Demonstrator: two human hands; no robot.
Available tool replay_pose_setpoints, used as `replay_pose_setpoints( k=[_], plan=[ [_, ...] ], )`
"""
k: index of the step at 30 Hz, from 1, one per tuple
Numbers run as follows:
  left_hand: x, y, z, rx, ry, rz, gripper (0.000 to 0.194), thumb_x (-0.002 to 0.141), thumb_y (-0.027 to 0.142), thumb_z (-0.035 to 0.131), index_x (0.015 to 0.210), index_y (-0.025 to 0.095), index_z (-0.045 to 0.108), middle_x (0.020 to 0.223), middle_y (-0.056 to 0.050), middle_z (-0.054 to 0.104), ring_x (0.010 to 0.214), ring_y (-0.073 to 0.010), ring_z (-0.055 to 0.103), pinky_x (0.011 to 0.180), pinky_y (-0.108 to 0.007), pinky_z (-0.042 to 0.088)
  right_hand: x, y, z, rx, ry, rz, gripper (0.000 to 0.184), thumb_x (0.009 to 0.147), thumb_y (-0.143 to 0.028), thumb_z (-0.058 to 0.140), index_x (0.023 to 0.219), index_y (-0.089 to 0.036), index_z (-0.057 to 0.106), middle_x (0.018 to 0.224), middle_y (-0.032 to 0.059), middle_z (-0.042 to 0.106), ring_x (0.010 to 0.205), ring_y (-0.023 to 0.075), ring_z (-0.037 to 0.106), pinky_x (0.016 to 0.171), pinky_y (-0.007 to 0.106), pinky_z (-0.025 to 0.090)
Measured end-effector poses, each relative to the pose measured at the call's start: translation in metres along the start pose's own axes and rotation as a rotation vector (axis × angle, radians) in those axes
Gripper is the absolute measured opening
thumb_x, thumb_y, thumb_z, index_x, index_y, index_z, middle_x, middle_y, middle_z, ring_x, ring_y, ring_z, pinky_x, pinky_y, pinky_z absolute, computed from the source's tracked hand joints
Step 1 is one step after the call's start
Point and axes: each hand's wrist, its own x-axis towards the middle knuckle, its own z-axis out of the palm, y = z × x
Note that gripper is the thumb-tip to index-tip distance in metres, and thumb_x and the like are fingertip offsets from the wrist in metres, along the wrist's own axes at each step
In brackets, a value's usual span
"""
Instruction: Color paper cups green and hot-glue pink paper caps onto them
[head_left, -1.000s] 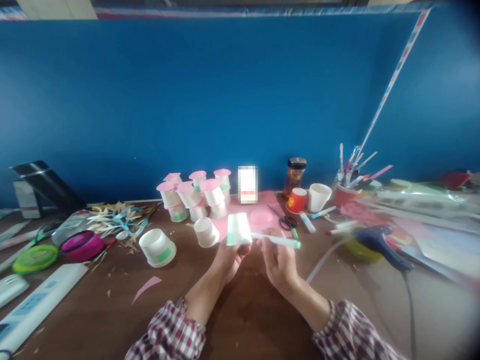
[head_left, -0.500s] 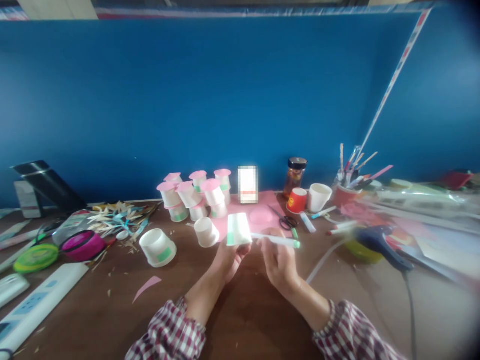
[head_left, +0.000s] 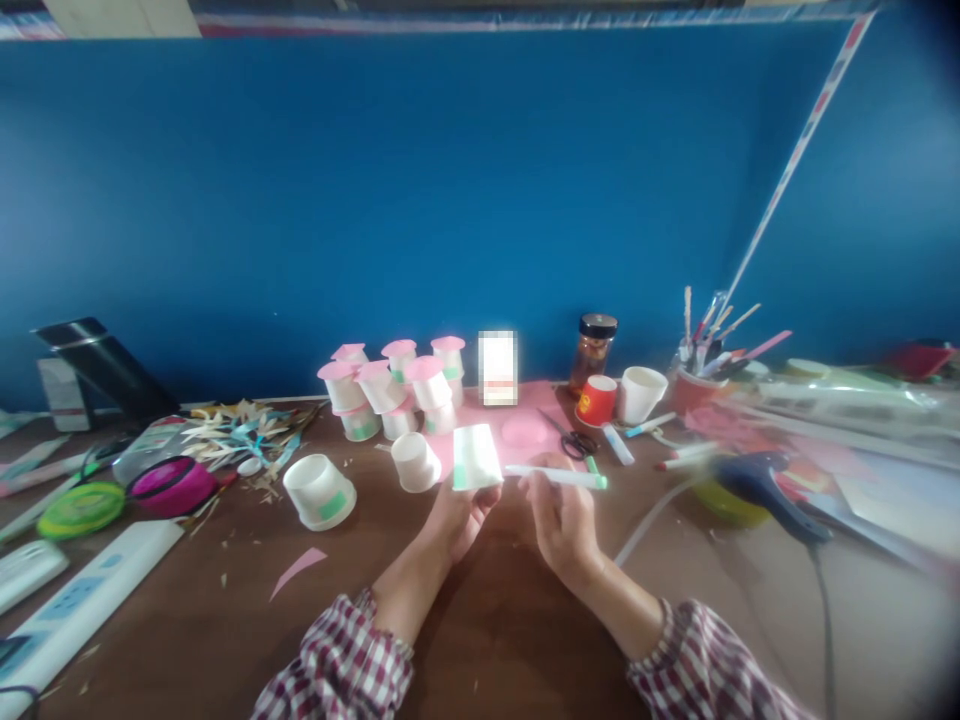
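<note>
A smooth blue partition point(head_left: 450, 200) fills the background, its right edge lost in darkness. The brown tabletop point(head_left: 480, 630) runs out of view below; at far right, a heap of sheets and plastic point(head_left: 840, 395) smears into blur. Checked, gathered sleeves point(head_left: 337, 660) are cut off at the bottom. Tapered white paper cups point(head_left: 381, 393) stand stacked with flat pink paper pieces, the rear ones partly covered by those in front. The right hand point(head_left: 559, 520) has its fingers closed around a slim, pale, green-ended marker point(head_left: 574, 478). The left hand point(head_left: 459, 525) grips a green-patched white cup point(head_left: 476, 455) above the tabletop, between the sleeves; most of its fingers are hidden beneath. Whether the marker's tip touches that cup is hard to tell. A small white rectangle point(head_left: 498, 365) behind is pixelated beyond recognition.
</note>
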Motion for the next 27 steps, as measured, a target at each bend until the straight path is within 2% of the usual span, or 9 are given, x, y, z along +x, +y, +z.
replay_pose_setpoints(
  k=[13,21,27],
  plan=[
    [-0.0001,0.0,-0.001,-0.018,-0.003,-0.008,0.024,0.065,0.013,0.071,0.081,0.017,0.054,0.073,0.002,0.057,0.066,-0.0067,0.055,0.061,-0.017,0.046,-0.0002,0.0015,0.0,0.003,0.0,0.008,0.01,0.091,-0.02,0.043,0.086,-0.018,0.052,0.07,0.0013,0.058,0.06,0.012,0.057,0.058,0.022,0.046],
    [-0.0012,0.0034,0.0017,-0.031,-0.007,-0.016,0.022,0.065,0.013,0.07,0.08,0.018,0.054,0.071,0.003,0.056,0.065,-0.0065,0.054,0.06,-0.016,0.046,-0.0025,0.0068,0.0037,0.038,0.068,0.025,0.007,0.09,-0.019,0.045,0.089,-0.018,0.052,0.065,-0.0003,0.059,0.057,0.0118,0.058,0.058,0.023,0.047],
    [-0.001,0.0023,0.0021,-0.042,0.006,-0.013,0.024,0.061,0.007,0.068,0.078,0.018,0.054,0.065,0.005,0.052,0.064,-0.0063,0.053,0.063,-0.017,0.047,-0.0032,0.003,0.0024,0.012,-0.008,-0.035,0.008,0.089,-0.017,0.044,0.084,-0.019,0.05,0.067,-0.0003,0.059,0.058,0.0112,0.058,0.06,0.023,0.047]
  ],
)
